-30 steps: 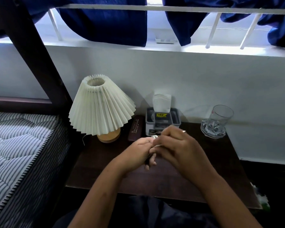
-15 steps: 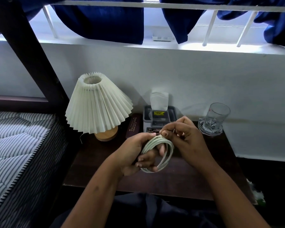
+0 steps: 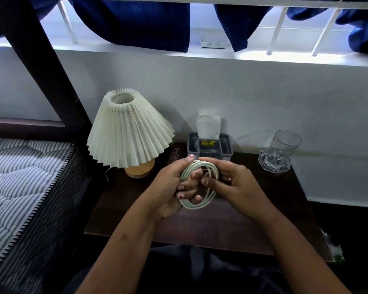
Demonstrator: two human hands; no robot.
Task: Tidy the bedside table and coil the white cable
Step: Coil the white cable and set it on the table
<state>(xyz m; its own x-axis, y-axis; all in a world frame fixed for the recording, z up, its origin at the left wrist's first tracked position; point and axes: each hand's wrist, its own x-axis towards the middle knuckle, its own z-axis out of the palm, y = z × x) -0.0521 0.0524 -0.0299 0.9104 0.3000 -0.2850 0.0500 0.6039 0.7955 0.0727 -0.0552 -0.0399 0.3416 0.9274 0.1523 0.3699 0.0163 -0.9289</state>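
The white cable (image 3: 208, 199) is wound into a loop of several turns, held above the dark wooden bedside table (image 3: 200, 225). My left hand (image 3: 172, 187) has its fingers through the loop and grips the left side. On the right side of the loop my right hand (image 3: 232, 183) has its fingers closed, thumb and fingertips pinching the top strands. Part of the coil is hidden behind my fingers.
A pleated cream lamp (image 3: 129, 132) stands at the table's back left. Beside it lie a dark case (image 3: 175, 154) and a grey tissue holder (image 3: 208, 143). A clear glass (image 3: 279, 151) sits at the back right. A striped mattress (image 3: 19, 187) borders the left.
The hands were closed tight together a second ago. The coil has since come into sight as an open loop, and both hands have lowered slightly toward me with it.
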